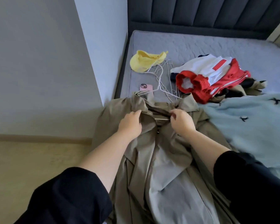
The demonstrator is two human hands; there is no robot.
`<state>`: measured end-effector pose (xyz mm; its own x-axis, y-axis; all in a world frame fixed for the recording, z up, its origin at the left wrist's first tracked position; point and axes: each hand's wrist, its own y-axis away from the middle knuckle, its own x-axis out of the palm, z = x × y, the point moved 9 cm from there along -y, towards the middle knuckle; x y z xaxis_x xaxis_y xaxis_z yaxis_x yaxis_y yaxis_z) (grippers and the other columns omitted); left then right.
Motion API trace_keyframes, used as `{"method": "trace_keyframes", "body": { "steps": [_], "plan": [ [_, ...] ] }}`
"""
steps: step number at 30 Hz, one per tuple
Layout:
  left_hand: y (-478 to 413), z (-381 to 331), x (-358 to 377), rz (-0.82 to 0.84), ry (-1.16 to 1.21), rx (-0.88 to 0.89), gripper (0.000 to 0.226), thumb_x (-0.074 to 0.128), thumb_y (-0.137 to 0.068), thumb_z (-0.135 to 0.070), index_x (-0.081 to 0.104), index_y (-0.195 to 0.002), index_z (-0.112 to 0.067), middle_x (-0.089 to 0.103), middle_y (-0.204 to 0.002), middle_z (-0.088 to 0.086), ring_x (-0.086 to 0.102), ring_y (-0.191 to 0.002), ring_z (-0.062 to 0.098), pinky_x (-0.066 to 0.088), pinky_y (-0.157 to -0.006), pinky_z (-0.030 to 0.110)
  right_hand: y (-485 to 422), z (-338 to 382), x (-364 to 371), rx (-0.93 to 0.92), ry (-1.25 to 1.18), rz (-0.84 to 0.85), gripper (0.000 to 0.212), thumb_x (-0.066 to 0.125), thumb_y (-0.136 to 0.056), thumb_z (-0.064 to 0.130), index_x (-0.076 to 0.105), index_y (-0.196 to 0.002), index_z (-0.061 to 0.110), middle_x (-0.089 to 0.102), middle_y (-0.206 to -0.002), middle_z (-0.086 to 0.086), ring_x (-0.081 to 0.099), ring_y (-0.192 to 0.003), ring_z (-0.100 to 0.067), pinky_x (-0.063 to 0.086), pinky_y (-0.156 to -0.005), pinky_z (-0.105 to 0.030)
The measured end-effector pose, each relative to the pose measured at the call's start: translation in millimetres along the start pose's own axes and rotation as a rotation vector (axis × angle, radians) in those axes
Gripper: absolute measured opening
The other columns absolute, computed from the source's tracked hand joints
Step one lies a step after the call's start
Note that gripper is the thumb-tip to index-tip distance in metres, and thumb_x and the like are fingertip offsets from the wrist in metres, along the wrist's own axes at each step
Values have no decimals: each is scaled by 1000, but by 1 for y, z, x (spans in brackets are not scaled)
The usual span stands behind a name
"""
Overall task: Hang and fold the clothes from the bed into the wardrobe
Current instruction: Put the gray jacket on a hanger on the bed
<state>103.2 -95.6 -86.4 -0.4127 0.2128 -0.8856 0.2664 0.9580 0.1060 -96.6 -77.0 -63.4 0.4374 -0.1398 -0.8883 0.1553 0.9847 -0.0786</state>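
Starting at the left edge of the bed point(200, 46), a yellow visor point(144, 62) lies near the wall, with a pink phone point(146, 87) and a tangle of white wire hangers point(162, 78) just below it. The khaki jacket point(139, 183) is spread front-up across the near part of the mattress, its collar towards the headboard. The left hand point(131, 125) curls its fingers round the left side of the collar. The right hand point(182, 122) pinches the opposite collar edge, where a thin hanger bar point(162, 119) shows inside the neck. The cloth looks light, limp and a bit slick, so it would likely slide off a wire shoulder. Holding at the collar and shoulder seams seems the sound place. Further right lie red-and-white garments point(208, 78) and a pale blue fleece point(249, 123), not yet dealt with.
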Motion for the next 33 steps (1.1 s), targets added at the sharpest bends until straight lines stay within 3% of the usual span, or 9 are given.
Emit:
{"method": "trace_keyframes", "body": {
  "steps": [4, 7, 10, 14, 18, 21, 25, 29, 33],
  "plan": [
    [17, 15, 76, 124, -85, -24, 63, 45, -96, -39, 20, -150, -18, 23, -155, 6, 20, -142, 24, 24, -113, 42, 13, -16, 72, 100, -2, 256, 23, 52, -93, 22, 69, -104, 11, 68, -109, -12, 60, -105, -31, 46, -85, -34],
    [26, 24, 118, 222, -184, -39, 75, 37, -94, -56, 8, -153, -19, 1, -161, 3, -2, -148, 21, 6, -117, 47, 15, -34, 96, 237, -21, 297, 34, 58, -89, 44, 65, -90, 11, 68, -94, -9, 61, -95, -29, 45, -76, -32],
    [29, 29, 137, 215, -224, -51, 88, 31, -88, -69, 1, -153, -19, -9, -161, 3, -13, -147, 21, -3, -117, 48, 12, -39, 107, 290, 13, 300, 44, 62, -79, 60, 59, -76, 16, 58, -74, 3, 56, -78, -22, 40, -67, -30],
    [29, 33, 150, 171, -203, -45, 97, 29, -82, -78, -4, -153, -20, -13, -160, 2, -17, -146, 20, -6, -116, 49, 8, -39, 121, 234, 103, 344, 25, 62, -85, 37, 63, -77, 13, 67, -90, -9, 62, -90, -30, 40, -67, -28],
    [30, 36, 158, 149, -222, -36, 101, 31, -79, -79, -8, -152, -21, -17, -159, 2, -20, -145, 21, -10, -115, 49, 11, -33, 118, 118, 201, 300, 24, 53, -94, 29, 62, -80, 13, 67, -97, -15, 61, -95, -36, 38, -68, -31],
    [28, 38, 163, 159, -214, -35, 100, 30, -80, -79, -11, -152, -23, -19, -159, 2, -21, -145, 21, -11, -114, 49, 5, -15, 105, -44, 361, 247, 22, 50, -95, 26, 63, -92, 9, 66, -102, -15, 60, -97, -37, 36, -68, -32],
    [28, 38, 161, 116, -231, -30, 96, 33, -82, -75, -8, -152, -22, -13, -160, 3, -16, -146, 22, -8, -115, 50, -4, 22, 90, -313, 510, 165, 21, 47, -97, 25, 63, -94, 12, 67, -104, -8, 62, -98, -32, 39, -69, -32],
    [27, 38, 160, 105, -230, -39, 94, 35, -84, -72, -9, -152, -24, -13, -160, 2, -15, -146, 21, -8, -115, 49, -13, 23, 84, -221, 441, 125, 18, 51, -94, 20, 65, -92, 11, 68, -102, -10, 61, -95, -33, 32, -65, -30],
    [27, 38, 163, 132, -251, -27, 92, 36, -84, -71, -9, -152, -26, -17, -159, 3, -18, -145, 23, -9, -115, 49, -14, 18, 71, -141, 332, 40, 20, 51, -94, 21, 64, -88, 7, 68, -96, -13, 60, -92, -36, 38, -66, -34]
  ]
}}
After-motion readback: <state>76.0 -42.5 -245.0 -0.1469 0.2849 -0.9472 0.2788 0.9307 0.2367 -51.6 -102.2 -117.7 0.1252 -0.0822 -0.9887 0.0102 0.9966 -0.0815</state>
